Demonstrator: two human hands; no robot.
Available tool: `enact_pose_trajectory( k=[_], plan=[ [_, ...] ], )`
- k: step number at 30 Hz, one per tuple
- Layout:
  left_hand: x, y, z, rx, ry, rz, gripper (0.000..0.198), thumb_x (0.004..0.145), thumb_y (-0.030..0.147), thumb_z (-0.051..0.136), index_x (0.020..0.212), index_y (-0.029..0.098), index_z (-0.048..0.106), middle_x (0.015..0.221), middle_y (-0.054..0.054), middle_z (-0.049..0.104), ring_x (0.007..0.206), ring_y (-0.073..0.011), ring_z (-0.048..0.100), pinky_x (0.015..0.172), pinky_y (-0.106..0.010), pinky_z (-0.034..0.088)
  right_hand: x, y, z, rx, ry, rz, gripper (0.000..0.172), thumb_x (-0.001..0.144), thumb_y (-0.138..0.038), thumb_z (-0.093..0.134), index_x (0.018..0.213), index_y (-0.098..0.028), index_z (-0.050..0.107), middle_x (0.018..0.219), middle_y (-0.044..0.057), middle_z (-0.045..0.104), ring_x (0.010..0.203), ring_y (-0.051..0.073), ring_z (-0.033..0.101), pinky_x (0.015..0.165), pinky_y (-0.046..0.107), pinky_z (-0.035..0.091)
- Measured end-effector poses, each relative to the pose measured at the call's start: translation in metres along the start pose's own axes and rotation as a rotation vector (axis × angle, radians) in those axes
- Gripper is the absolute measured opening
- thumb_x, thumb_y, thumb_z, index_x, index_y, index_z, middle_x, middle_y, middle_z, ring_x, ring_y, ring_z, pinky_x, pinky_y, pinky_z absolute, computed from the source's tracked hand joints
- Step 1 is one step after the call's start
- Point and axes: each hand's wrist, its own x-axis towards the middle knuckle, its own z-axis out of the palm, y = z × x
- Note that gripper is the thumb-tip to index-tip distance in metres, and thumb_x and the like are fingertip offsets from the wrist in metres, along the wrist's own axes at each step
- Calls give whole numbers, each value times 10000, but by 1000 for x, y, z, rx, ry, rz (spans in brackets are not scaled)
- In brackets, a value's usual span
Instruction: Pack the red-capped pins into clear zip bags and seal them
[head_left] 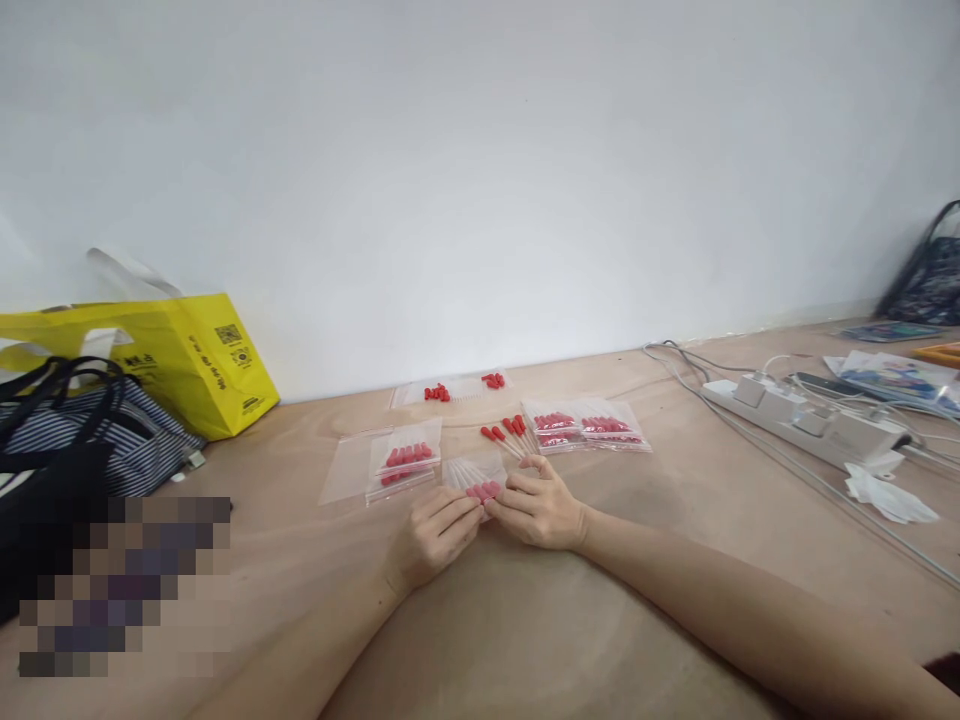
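yellow bag | side: square QR-type code | dark lettering: too small to read

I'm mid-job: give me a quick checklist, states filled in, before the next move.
1. Left hand on the clear zip bag: ok, fingers at its near edge.
2. Right hand on it too: ok.
3. Red-tipped sticks inside, red ends toward the hands: ok.
4. Near edge sealed: cannot tell, fingers cover it.
5. Space just beyond the right hand free: not ok, loose sticks there.
6. Power strip away from both hands: ok.
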Motion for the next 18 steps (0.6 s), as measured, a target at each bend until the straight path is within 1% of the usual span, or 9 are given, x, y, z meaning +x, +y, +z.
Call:
enact_pose_trajectory(
  k=[4,7,12,15,18],
  plan=[
    [0,1,1,27,8,39,108,805,51,488,809,103,582,755,-63,666,688,-163,607,629,-301,508,2,-1,-2,-15,-17,-36,114,811,-131,464,763,-161,563,593,-42,555,597,75,427,782,319,281],
    [-1,1,-2,55,16,32,110,804,40,485,796,99,577,724,-63,659,656,-167,593,610,-316,490,2,-1,-3,-4,-19,-21,128,817,-122,451,763,-163,560,598,-42,553,613,77,432,799,323,275],
    [-4,2,-14,115,-49,-26,146,822,37,447,830,109,573,637,-42,614,587,-149,538,560,-284,447,0,1,-4,15,-14,43,158,810,-96,430,730,-160,550,576,-39,527,595,82,409,776,312,286],
    [-6,3,-17,115,-86,-74,189,838,56,427,728,132,560,565,-15,556,530,-127,488,519,-253,409,-1,2,-3,23,-24,49,211,811,-93,400,660,-164,530,542,-35,486,569,87,387,732,299,291],
    [-9,2,-17,110,-101,-106,290,843,76,426,573,158,497,496,9,481,480,-117,430,473,-241,353,-4,4,-4,36,-48,48,249,813,-115,402,585,-162,492,514,-24,446,555,100,367,633,271,283]
  ],
)
